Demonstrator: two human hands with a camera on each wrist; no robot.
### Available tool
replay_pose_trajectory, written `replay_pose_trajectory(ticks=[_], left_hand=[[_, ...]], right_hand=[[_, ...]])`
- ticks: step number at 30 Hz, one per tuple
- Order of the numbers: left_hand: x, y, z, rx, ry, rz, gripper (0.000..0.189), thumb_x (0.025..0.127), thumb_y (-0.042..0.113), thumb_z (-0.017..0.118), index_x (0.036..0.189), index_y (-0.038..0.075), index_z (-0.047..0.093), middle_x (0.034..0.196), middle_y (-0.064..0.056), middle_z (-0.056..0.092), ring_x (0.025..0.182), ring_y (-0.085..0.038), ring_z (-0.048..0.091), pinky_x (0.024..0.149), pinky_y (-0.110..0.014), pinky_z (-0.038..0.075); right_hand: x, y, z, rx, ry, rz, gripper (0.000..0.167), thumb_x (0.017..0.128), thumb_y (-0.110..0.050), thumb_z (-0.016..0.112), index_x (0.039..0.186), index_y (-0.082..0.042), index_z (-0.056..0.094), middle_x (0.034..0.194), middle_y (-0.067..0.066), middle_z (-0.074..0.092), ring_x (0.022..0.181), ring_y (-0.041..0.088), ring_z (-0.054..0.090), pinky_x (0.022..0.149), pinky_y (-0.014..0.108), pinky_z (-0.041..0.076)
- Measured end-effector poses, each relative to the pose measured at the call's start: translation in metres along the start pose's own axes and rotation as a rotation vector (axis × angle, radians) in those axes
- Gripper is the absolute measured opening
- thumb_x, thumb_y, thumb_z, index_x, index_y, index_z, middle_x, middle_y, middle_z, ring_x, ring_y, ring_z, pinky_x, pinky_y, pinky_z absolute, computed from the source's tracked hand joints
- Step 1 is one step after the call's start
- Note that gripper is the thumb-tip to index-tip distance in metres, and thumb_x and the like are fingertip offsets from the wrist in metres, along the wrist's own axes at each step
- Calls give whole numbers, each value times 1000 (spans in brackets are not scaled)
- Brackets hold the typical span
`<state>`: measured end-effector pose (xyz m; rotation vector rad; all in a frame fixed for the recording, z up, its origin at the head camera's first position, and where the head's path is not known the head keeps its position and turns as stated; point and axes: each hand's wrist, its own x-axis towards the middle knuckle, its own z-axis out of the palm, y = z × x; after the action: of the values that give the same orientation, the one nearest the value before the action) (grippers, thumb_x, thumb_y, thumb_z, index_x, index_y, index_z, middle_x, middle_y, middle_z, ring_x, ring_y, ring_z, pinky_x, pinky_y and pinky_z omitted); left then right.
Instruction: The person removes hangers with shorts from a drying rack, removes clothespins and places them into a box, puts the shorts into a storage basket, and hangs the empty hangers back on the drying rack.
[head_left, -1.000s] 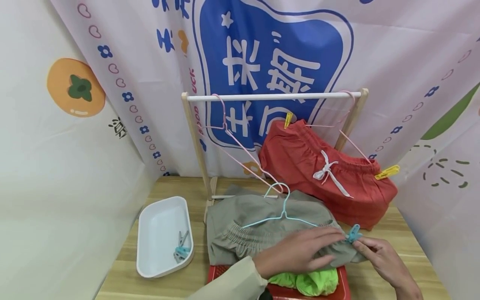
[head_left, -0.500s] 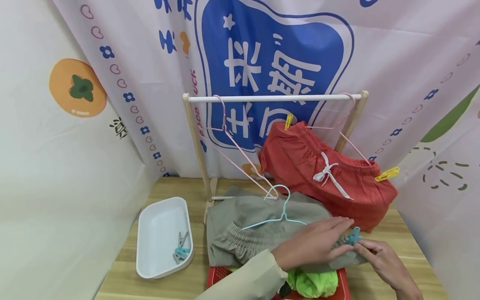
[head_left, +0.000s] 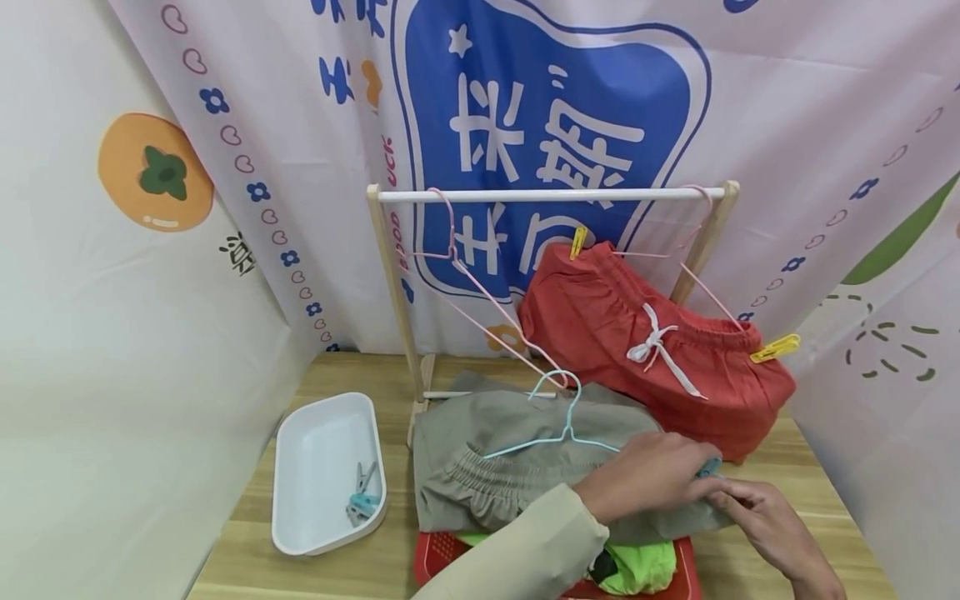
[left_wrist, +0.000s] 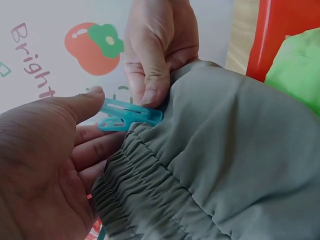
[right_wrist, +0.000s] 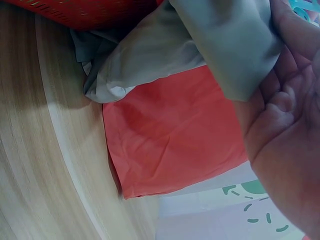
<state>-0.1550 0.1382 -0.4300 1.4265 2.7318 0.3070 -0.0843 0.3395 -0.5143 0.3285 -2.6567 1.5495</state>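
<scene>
Grey-green shorts [head_left: 487, 412] with a gathered waistband lie over a red basket [head_left: 429, 557], and a light-blue hanger [head_left: 568, 430] sits in their waist. At the right end of the waistband is a blue clothespin [left_wrist: 131, 115], attached to the fabric. My left hand [head_left: 656, 471] is at this clothespin, thumb on one handle and fingers behind the other, pinching it. The thumb and fingers of my right hand [head_left: 768, 521] pinch the shorts' fabric beside the clip. In the head view my left hand covers most of the clothespin.
A rack with a white bar [head_left: 547, 196] stands behind. From it hang an empty pink hanger [head_left: 453, 250] and red shorts [head_left: 637, 333] with yellow clothespins [head_left: 776, 348]. At left, a white tray [head_left: 315, 475] holds several clothespins [head_left: 363, 502]. Bright green cloth [head_left: 645, 568] lies in the basket.
My left hand has moved right along the waistband to the blue clothespin, its fingers going from straight to curled round it. The right hand keeps its place on the fabric.
</scene>
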Motion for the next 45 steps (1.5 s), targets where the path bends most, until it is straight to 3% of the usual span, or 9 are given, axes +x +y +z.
replay_pose_trajectory(ticks=[5,9,13,16,26,33,37,41,45], left_hand=[[2,0,1,-7,-5,-4,20,102,50,60,91,33,63,67,19,50,61,4,47,55,-14,38],[-1,-4,3,-51,51,36,19,103,45,63,89,32,67,63,17,47,57,4,42,52,-12,33],[-4,-6,4,-77,91,63,14,103,42,64,103,35,76,59,17,47,55,5,40,52,-11,32],[-5,-8,5,-85,109,77,17,102,42,64,113,36,77,59,18,48,56,5,41,53,-11,33],[-9,-10,11,-101,220,91,22,101,38,68,120,36,78,66,25,56,56,7,40,56,-7,34],[-10,-13,10,-223,282,74,23,100,36,69,121,31,78,74,23,68,52,9,37,52,-7,33],[-12,-16,8,-270,343,93,26,99,35,70,123,27,78,75,20,70,50,9,33,50,-6,32],[-19,-21,9,-321,412,120,28,97,33,73,122,22,78,72,15,70,49,9,32,52,-5,32],[-30,-27,8,-386,460,138,31,98,33,73,125,19,76,77,14,72,54,12,38,57,-3,37]], right_hand=[[1,0,-2,-7,-28,74,26,105,-8,60,124,4,72,120,-16,69,109,-7,59,79,19,54],[3,-1,-3,-30,-45,122,30,104,-12,62,128,6,69,121,-17,66,110,-7,58,80,19,54],[4,-3,-6,-36,-72,161,34,104,-15,63,131,6,67,122,-20,64,110,-8,58,81,20,54],[4,-4,-8,-35,-78,170,34,105,-15,63,131,5,67,122,-20,64,110,-8,58,80,21,54],[4,-9,-7,-61,-32,175,30,103,-14,65,124,7,71,118,-16,67,105,-7,60,77,22,55],[4,-9,-5,-78,3,244,32,101,-19,68,123,4,73,120,6,71,103,-5,62,78,23,56],[3,-7,-4,-43,8,288,33,102,-21,68,124,3,72,121,8,71,102,-5,63,77,24,57],[3,-6,-2,-33,6,274,34,103,-22,67,125,4,71,123,10,70,103,-4,63,78,24,57],[3,-5,-2,-59,11,286,36,103,-28,67,126,0,72,124,10,70,104,-4,62,78,25,57]])
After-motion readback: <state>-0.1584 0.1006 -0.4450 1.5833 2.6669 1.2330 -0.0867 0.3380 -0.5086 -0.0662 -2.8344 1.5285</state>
